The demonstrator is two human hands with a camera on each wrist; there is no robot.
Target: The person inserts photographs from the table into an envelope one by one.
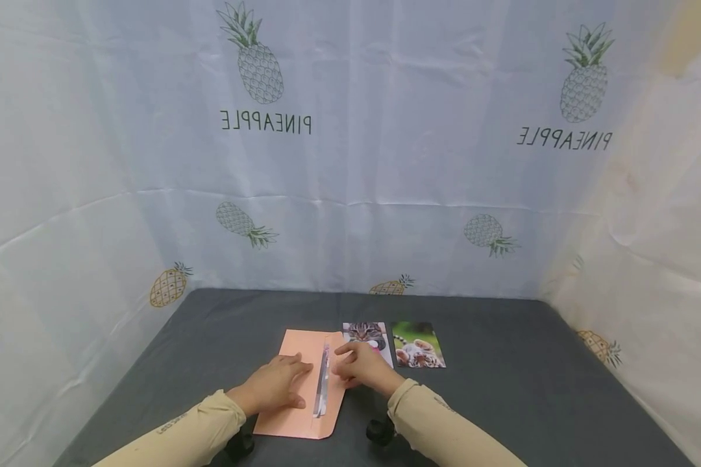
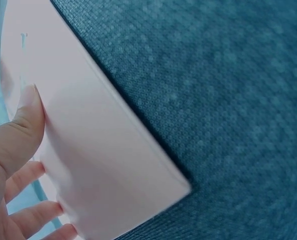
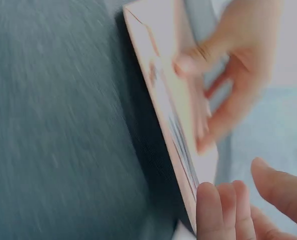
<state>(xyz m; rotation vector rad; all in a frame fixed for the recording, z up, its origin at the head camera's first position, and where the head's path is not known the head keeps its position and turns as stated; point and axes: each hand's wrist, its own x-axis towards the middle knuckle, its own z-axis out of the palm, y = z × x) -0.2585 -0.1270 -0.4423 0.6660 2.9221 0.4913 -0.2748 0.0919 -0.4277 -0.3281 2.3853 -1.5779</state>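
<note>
A peach-coloured envelope (image 1: 300, 347) lies on the dark table, its mouth gaping slightly along the right side. Inside that gap a narrow strip of glossy printed paper (image 1: 322, 389) shows; the rest of it is hidden. My left hand (image 1: 274, 384) rests on the envelope with spread fingers, the thumb (image 2: 31, 112) lying on its face. At the flap side is my right hand (image 1: 367, 370). In the right wrist view its fingers (image 3: 208, 210) are fairly straight, the thumb stands apart, and nothing is between them.
Beyond my right hand lie a cat photo (image 1: 367, 332), partly covered by that hand, and a tiger photo (image 1: 417, 353) to its right. A dark cloth (image 1: 502, 376) covers the table. Pale pineapple-print curtains (image 1: 350, 162) close off the back and sides.
</note>
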